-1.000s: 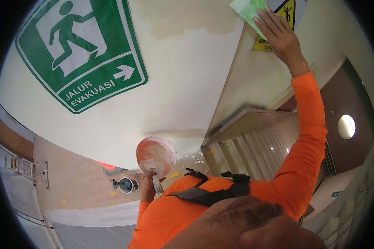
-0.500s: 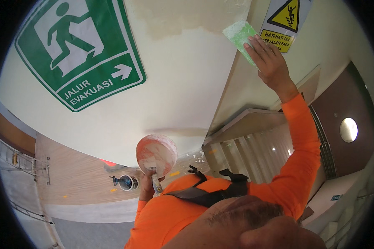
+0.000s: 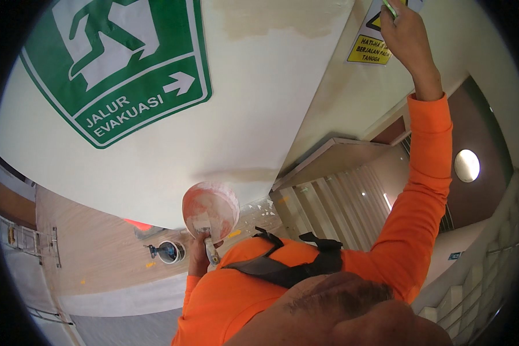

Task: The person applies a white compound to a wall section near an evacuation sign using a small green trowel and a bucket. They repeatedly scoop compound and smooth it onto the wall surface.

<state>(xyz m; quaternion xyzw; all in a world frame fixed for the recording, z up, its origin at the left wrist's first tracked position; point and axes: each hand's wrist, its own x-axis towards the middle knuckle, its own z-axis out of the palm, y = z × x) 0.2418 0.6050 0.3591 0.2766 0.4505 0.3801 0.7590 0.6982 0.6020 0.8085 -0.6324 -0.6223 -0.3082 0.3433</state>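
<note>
My left hand [image 3: 198, 255] is closed on a round bowl [image 3: 232, 203] smeared with white putty, its inside tinted pink and red. A putty knife [image 3: 213, 251] rests in the bowl, its handle beside my fingers; how far they also grip it is hard to see. High at the right, my right hand [image 3: 408, 39] is closed on a green plastic scraper [image 3: 390, 8], now seen nearly edge-on. That hand is in front of a yellow warning sign [image 3: 370, 51]. To its left, the white wall [image 3: 254, 109] carries a beige patch [image 3: 291, 22] near its edge.
A green exit sign [image 3: 144, 109] is on the wall at left. Stairs [image 3: 328, 202] lie below at right. On the floor stand a bucket [image 3: 171, 252] with dark things inside and a metal ladder [image 3: 32, 239]; white flakes [image 3: 262, 210] lie at the wall's foot.
My right hand has moved up and right with the scraper, which has turned nearly edge-on. The bowl has shifted slightly left in view, still in my left hand.
</note>
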